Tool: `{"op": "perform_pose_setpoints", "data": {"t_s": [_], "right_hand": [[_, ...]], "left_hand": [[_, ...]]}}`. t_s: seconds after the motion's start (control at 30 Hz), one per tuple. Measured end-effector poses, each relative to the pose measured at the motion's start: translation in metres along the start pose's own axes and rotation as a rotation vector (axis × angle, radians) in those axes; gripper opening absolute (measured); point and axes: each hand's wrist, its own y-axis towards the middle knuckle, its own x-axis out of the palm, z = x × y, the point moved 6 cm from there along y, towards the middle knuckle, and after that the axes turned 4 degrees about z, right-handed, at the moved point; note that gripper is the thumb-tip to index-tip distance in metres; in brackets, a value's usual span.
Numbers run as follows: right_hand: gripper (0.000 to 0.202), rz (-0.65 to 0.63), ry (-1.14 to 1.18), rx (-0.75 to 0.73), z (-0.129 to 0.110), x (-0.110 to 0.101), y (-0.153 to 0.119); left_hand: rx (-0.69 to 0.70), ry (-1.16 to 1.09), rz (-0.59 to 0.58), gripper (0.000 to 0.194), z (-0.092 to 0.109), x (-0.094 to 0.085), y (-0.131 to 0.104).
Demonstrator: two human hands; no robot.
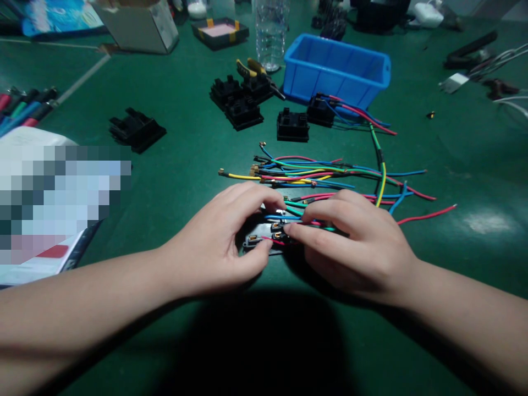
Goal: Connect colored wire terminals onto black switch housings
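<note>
A small black and grey socket part [251, 247] with brass contacts lies low between my hands. My left hand [231, 231] curves around its left side, thumb at the near edge and fingers at the far edge. From the right, my right hand [358, 245] bends over the part, and its index fingertip presses beside a brass contact. The right thumb is hidden, and much of the part is covered by my fingers. A thin red wire [274, 240] shows within it. Just beyond my fingers lie several coloured wires [305, 175] with metal terminals, some passing under the right hand.
Several black socket housings [292, 125] sit beyond the wires; one has wires attached. Behind them stand a blue bin [338, 77], a clear bottle [270, 38] and yellow-handled pliers [247, 69]. Another housing [136, 130] lies left, near pens [28, 107] and a partly blurred packet [49, 220].
</note>
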Motion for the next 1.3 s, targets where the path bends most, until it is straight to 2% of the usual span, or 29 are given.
{"op": "perform_pose_setpoints", "data": {"t_s": [0.57,0.83,1.3], "right_hand": [[0.015,0.082,0.049,0.027,0.0004,-0.0052,-0.0004],[0.01,0.076,0.104,0.025,-0.0001,-0.0058,0.0009],[0.014,0.042,0.113,0.053,0.0011,-0.0035,0.0022]], "left_hand": [[-0.021,0.009,-0.013,0.031,0.0002,-0.0001,0.0003],[0.004,0.01,-0.004,0.03,-0.0009,-0.0001,0.0005],[0.001,0.031,-0.013,0.027,-0.0007,0.0002,0.0011]]}}
